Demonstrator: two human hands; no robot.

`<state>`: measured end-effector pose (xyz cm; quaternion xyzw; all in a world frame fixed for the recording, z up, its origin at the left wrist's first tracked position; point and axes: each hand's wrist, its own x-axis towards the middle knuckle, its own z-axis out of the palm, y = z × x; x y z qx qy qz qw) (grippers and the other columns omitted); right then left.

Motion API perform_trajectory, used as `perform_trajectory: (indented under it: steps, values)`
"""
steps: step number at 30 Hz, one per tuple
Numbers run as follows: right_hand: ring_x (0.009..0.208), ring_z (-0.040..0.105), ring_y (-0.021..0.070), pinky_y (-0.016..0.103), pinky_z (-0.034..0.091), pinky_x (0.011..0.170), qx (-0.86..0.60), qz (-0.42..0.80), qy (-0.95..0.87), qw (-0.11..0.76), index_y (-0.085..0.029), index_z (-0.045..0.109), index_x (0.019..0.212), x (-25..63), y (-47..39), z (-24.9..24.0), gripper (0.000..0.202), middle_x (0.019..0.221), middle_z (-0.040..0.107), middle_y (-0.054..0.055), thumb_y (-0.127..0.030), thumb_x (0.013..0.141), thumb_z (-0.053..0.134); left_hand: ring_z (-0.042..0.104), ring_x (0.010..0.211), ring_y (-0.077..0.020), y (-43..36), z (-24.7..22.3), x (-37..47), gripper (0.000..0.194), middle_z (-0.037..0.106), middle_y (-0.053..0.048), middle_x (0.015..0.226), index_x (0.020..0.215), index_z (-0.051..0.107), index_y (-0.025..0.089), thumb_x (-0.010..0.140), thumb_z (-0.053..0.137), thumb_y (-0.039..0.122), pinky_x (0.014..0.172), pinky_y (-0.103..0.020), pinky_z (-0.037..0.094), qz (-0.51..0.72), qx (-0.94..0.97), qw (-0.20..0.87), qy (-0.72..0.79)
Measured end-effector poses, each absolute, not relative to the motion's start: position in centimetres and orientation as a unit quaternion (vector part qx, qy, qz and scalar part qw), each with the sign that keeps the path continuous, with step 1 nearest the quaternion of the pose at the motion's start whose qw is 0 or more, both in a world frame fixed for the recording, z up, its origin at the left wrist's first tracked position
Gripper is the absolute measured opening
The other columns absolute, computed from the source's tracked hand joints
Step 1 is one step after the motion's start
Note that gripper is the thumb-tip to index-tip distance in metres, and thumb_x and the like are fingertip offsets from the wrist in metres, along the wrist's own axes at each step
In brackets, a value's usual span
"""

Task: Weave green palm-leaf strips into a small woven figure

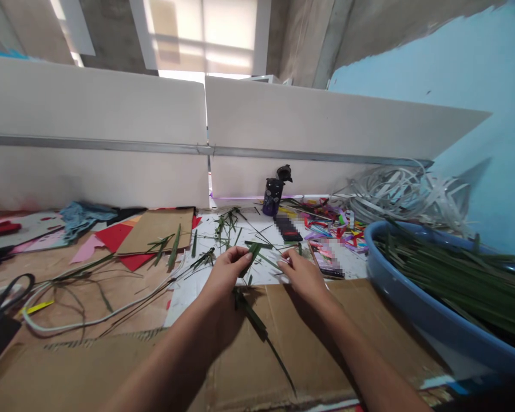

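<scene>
We note the blue tub [397, 297] of long leaves [455, 277]; left of it, cardboard [304, 357]. Over its far edge, our left hand [226, 273] pinches a folded leaf [253, 256], grip closed. Our right hand [305, 276], nearer the tub, closes its fingertips on a thin strip [269, 261].

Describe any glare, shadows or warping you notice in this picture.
Head view: the window glares nearly white; head view: soft shadows lie on the cardboard beside both arms; head view: the tub looks stretched toward the right edge, probably by a wide lens; head view: blocky pixels hide part of a dark item near the bottle.
</scene>
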<state>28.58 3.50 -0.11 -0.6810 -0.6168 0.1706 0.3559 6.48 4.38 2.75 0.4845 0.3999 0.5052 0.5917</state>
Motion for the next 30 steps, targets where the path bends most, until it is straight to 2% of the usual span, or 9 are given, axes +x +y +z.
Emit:
perform_trajectory:
  steps: [3,5,9,16,18,21,25,28,30]
  values:
    - [0.101,0.065,0.0309,0.040,0.042,0.089,-0.645,0.162,-0.652,0.364,-0.025,0.074,0.088,28.6,3.5,0.2,0.007,0.100,0.077,0.009,-0.027,0.082,0.071,0.057,0.071,-0.0157,4.4,2.8,6.5,0.025,0.063,-0.001,0.078,0.081,0.070,0.022,0.070,0.086,0.038,0.066,-0.027,0.049,0.519,0.481,0.591,0.388]
    - [0.108,0.065,0.0316,0.042,0.044,0.096,-0.592,0.232,-0.647,0.420,-0.026,0.075,0.090,27.6,3.1,0.8,0.011,0.106,0.077,0.009,-0.033,0.085,0.069,0.055,0.070,-0.0154,4.3,2.9,6.5,0.027,0.062,-0.001,0.076,0.080,0.068,0.022,0.068,0.087,0.038,0.065,-0.028,0.047,0.516,0.482,0.590,0.391]
    - [0.102,0.067,0.0297,0.042,0.048,0.094,-0.469,0.441,-0.568,0.513,-0.028,0.075,0.089,24.6,2.2,1.8,0.021,0.099,0.076,0.006,-0.049,0.088,0.072,0.055,0.067,-0.0141,3.7,3.1,6.6,0.030,0.063,-0.001,0.078,0.080,0.066,0.021,0.068,0.088,0.038,0.063,-0.027,0.046,0.508,0.484,0.594,0.394]
    - [0.085,0.064,0.0244,0.040,0.051,0.087,-0.463,0.450,-0.500,0.577,-0.026,0.069,0.080,23.2,1.7,2.6,0.028,0.082,0.070,0.001,-0.047,0.071,0.084,0.068,0.084,-0.0203,3.7,4.0,6.3,0.025,0.072,-0.006,0.097,0.092,0.069,0.022,0.077,0.079,0.039,0.074,-0.032,0.052,0.438,0.560,0.570,0.414]
    - [0.084,0.067,0.0245,0.041,0.053,0.085,-0.455,0.481,-0.470,0.584,-0.026,0.066,0.081,23.5,1.5,2.9,0.029,0.083,0.072,0.001,-0.046,0.071,0.083,0.069,0.084,-0.0212,4.2,4.5,5.4,0.024,0.073,-0.008,0.097,0.097,0.066,0.022,0.090,0.064,0.044,0.073,-0.032,0.052,0.388,0.638,0.469,0.471]
    - [0.081,0.071,0.0251,0.041,0.056,0.079,-0.455,0.515,-0.447,0.573,-0.026,0.061,0.084,23.8,0.9,3.4,0.027,0.081,0.073,0.001,-0.042,0.073,0.079,0.064,0.079,-0.0230,4.7,5.0,3.7,0.023,0.067,-0.005,0.081,0.078,0.060,0.023,0.088,0.068,0.042,0.071,-0.032,0.044,0.362,0.663,0.389,0.527]
    - [0.078,0.069,0.0236,0.036,0.055,0.071,-0.480,0.511,-0.445,0.558,-0.027,0.058,0.089,23.5,-0.1,3.7,0.021,0.077,0.068,-0.001,-0.034,0.074,0.071,0.057,0.073,-0.0273,3.8,4.4,2.3,0.048,0.050,-0.003,0.057,0.053,0.052,0.025,0.080,0.077,0.056,0.068,-0.033,0.033,0.287,0.691,0.318,0.582]
    - [0.075,0.063,0.0227,0.033,0.051,0.063,-0.488,0.507,-0.454,0.547,-0.028,0.057,0.092,23.0,-0.7,3.7,0.017,0.078,0.064,-0.001,-0.032,0.076,0.064,0.055,0.067,-0.0262,2.9,3.0,2.3,0.051,0.048,-0.002,0.053,0.050,0.051,0.026,0.075,0.080,0.060,0.065,-0.032,0.031,0.250,0.698,0.309,0.596]
    - [0.071,0.058,0.0213,0.033,0.049,0.060,-0.493,0.499,-0.468,0.538,-0.028,0.058,0.089,22.8,-1.0,3.6,0.014,0.077,0.060,-0.001,-0.031,0.076,0.062,0.054,0.063,-0.0237,2.6,2.0,2.5,0.039,0.054,-0.002,0.055,0.055,0.058,0.026,0.071,0.084,0.050,0.064,-0.032,0.031,0.251,0.695,0.328,0.588]
